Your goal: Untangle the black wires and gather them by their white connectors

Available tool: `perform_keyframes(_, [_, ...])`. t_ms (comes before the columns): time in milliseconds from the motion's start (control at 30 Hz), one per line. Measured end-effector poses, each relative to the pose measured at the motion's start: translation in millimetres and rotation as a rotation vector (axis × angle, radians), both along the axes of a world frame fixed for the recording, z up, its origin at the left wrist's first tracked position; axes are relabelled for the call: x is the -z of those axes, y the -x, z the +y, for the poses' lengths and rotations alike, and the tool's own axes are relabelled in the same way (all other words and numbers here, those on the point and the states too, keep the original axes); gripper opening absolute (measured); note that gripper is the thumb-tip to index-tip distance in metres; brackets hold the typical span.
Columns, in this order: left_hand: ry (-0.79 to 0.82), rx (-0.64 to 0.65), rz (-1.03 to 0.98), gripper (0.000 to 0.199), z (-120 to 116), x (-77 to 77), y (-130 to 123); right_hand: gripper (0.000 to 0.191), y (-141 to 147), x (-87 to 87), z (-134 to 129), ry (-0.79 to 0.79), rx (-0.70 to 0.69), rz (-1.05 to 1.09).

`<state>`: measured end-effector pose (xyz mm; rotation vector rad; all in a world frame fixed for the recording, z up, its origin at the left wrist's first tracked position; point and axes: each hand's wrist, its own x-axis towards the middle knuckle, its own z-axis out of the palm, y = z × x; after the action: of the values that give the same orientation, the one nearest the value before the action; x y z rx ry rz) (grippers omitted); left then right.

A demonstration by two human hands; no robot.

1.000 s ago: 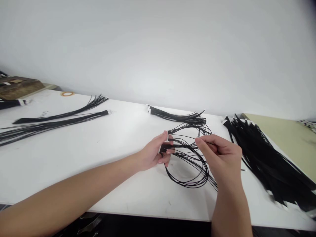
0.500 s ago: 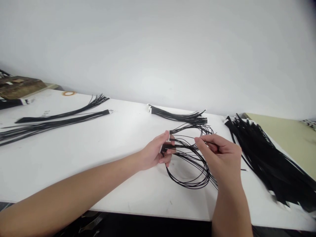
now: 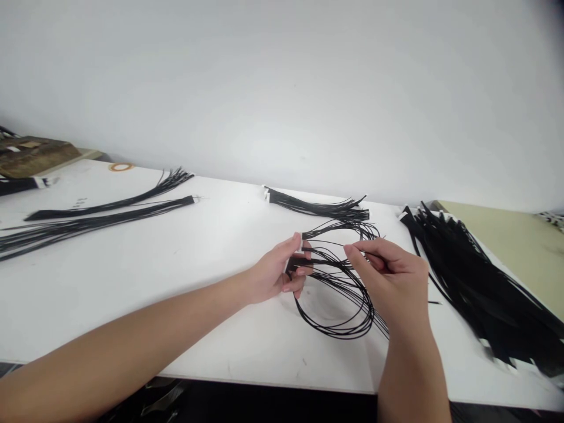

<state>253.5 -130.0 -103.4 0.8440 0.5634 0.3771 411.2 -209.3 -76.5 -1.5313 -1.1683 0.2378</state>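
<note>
A looped black wire harness with a white connector is held above the white table, its thin wires fanning out to the right. My left hand is closed around the connector end, fingertips showing between the wires. Pinched between the thumb and forefinger of my right hand is a single black wire that runs back toward the connector. Whether the far end of that wire sits in the connector is too small to tell. Part of the looped wires passes behind my right hand.
On the white table lies a wire bundle at the back. More black bundles lie at left, near an orange ring. A large heap of black wires is at right, by a pale yellow board. The wall stands behind.
My right hand has shifted very slightly left, toward the connector, still pinching the wire. My left hand keeps its hold on the harness almost unmoved.
</note>
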Motion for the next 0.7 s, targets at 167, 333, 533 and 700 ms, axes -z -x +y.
perform_keyframes(167, [0.016, 0.011, -0.005, 0.043, 0.9, 0.6, 0.6, 0.012, -0.2, 0.1, -0.5, 0.016, 0.007, -0.021])
perform_keyframes(333, [0.011, 0.023, -0.013, 0.042, 2.0, 3.1, 1.1, 0.010, -1.0, 0.4, -0.5, 0.028, -0.001, -0.043])
perform_keyframes(533, [0.002, 0.037, -0.025, 0.041, 2.7, 3.3, 1.0, 0.008, -3.0, 0.6, -0.4, -0.033, -0.073, -0.103])
perform_keyframes(700, [0.013, 0.040, -0.022, 0.041, 3.4, 3.5, 1.2, 0.007, -3.7, 1.6, -0.4, -0.058, -0.095, -0.125])
